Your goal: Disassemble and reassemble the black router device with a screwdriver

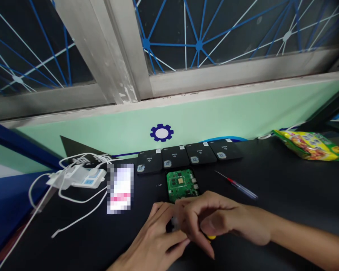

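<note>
A green circuit board [178, 184] in a black case lies on the dark table, just beyond both hands. My left hand [158, 237] is at the near side of the board, its fingers bent round something dark and mostly hidden. Close against it, my right hand [214, 222] has curled fingers, blurred at the tips. Whatever lies between the hands is too covered to name. A bit of a yellow thing [211, 237] shows under my right hand. To the right of the board rests a screwdriver [243, 189] with a clear handle and red collar.
Several black square boxes [149, 161] stand in a row by the wall. A lit, pixelated phone-like object [121, 188] lies left of the board. Farther left are a white power strip [90, 178] and cables. A yellow-green packet [313, 146] lies at the far right.
</note>
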`<state>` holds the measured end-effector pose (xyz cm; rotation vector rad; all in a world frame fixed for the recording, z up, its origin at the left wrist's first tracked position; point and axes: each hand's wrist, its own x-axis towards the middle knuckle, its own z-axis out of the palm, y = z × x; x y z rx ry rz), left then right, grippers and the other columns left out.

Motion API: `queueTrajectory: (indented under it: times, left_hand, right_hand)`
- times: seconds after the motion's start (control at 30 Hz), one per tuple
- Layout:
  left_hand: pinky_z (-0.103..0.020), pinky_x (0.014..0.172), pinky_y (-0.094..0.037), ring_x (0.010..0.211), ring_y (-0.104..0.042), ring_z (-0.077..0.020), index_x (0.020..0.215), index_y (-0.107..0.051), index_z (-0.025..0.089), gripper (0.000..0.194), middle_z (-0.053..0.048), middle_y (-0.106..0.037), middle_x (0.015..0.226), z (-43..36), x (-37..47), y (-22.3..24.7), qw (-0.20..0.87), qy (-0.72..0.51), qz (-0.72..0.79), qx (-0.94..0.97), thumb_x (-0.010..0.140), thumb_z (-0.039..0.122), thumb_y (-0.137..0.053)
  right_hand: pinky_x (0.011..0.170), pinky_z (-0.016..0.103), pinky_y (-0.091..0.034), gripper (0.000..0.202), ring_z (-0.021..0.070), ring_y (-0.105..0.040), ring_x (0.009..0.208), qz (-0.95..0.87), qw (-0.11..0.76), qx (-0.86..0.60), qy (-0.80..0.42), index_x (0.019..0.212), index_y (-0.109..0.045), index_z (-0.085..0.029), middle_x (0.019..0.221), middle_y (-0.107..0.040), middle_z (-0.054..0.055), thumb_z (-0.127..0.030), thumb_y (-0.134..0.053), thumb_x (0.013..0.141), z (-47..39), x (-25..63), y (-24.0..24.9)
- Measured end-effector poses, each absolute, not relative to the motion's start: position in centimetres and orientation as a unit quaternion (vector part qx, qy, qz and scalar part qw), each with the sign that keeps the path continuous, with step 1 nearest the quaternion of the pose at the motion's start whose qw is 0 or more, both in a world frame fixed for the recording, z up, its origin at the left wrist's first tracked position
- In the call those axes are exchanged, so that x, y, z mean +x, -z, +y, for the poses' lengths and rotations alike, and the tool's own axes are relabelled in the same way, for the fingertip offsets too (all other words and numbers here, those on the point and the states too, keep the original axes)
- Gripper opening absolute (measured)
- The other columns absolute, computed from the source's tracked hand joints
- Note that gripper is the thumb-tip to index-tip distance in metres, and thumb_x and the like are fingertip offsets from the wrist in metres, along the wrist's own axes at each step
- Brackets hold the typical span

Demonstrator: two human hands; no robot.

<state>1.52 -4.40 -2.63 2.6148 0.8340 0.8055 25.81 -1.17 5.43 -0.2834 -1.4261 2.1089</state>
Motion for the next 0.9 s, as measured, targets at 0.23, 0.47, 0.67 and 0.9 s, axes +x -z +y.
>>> queueTrajectory:
  times: [0.23,0.47,0.67,0.9]
  left_hand:
    - [-0.039,0.087,-0.051,0.103,-0.068,-0.0239,0.091,-0.078,0.025,0.017,-0.004,-0.075,0.111,-4.1,1.8,1.4,0.148,-0.281,0.275,0.908,0.106,0.019,-0.072]
    - [-0.043,0.096,-0.052,0.112,-0.069,-0.0251,0.107,-0.079,0.025,0.012,-0.005,-0.074,0.124,-4.3,1.7,1.5,0.163,-0.262,0.274,0.911,0.108,0.019,-0.069]
    - [-0.04,0.09,-0.051,0.105,-0.069,-0.0223,0.102,-0.078,0.026,0.017,-0.004,-0.075,0.122,-4.3,1.8,0.6,0.147,-0.276,0.275,0.909,0.112,0.023,-0.065]
    - [-0.038,0.087,-0.05,0.1,-0.065,-0.0233,0.094,-0.078,0.025,0.017,-0.004,-0.072,0.106,-4.5,1.6,1.3,0.146,-0.267,0.284,0.909,0.109,0.023,-0.07]
  right_hand:
    - [0.061,0.023,-0.043,0.034,0.01,-0.054,0.06,-0.466,0.274,-0.089,-0.837,0.093,-0.066,-0.014,0.078,-0.062,0.0,-0.045,-0.074,0.104,-1.7,25.5,-3.6]
    - [0.052,0.024,-0.033,0.056,0.0094,-0.042,0.052,-0.485,0.293,-0.074,-0.82,0.078,-0.067,-0.012,0.068,-0.059,0.002,-0.051,-0.05,0.115,-1.8,25.4,-3.6]
    - [0.057,0.024,-0.033,0.02,0.0099,-0.037,0.054,-0.408,0.29,-0.053,-0.864,0.093,-0.064,-0.014,0.073,-0.059,-0.001,-0.029,-0.074,0.086,-1.5,25.5,-3.0]
    - [0.077,0.03,-0.039,0.022,0.0181,-0.052,0.082,-0.476,0.299,-0.095,-0.821,0.08,-0.065,-0.016,0.086,-0.06,0.003,-0.03,-0.082,0.078,-1.4,25.5,-3.8]
